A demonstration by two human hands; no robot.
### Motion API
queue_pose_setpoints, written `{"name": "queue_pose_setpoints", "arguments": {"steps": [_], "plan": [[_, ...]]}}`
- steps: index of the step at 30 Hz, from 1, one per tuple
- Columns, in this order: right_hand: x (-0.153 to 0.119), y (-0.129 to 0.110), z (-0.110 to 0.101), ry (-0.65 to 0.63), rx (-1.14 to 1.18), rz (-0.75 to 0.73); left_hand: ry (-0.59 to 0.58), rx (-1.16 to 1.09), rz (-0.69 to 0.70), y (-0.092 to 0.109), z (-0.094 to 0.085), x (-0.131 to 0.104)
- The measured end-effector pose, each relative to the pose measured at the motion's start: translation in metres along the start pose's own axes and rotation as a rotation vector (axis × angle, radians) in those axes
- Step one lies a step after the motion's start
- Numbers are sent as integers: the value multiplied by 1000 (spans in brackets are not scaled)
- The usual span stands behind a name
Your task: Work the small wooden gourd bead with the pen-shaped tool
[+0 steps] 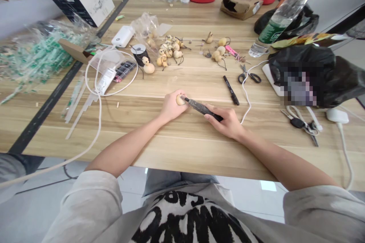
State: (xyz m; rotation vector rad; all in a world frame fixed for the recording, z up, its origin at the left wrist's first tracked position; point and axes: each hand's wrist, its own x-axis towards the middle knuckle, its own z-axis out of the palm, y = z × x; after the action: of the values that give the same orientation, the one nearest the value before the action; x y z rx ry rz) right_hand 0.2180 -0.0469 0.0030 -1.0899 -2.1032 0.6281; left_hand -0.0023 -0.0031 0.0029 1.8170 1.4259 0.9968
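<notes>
Wood-grain tabletop (pixel 162 140) with a slim dark pen-shaped tool (pixel 200 107) held over it.
The tool's long axis runs on a slant, lower right to upper left, narrow tip pointing up-left, away from the person's right hand (pixel 227 120). That hand's got its fingers closed round the handle end. Left hand (pixel 172 108) is curled snug around a small round pale-tan gourd-like piece (pixel 179 100), exposed side right at the tip; can't quite tell if they touch.
</notes>
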Motion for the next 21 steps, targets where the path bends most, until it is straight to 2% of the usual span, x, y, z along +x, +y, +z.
{"name": "queue_pose_setpoints", "arguments": {"steps": [21], "plan": [[0, 0, 0, -8, 9, 11, -5, 15, 0, 0, 0, 0]]}}
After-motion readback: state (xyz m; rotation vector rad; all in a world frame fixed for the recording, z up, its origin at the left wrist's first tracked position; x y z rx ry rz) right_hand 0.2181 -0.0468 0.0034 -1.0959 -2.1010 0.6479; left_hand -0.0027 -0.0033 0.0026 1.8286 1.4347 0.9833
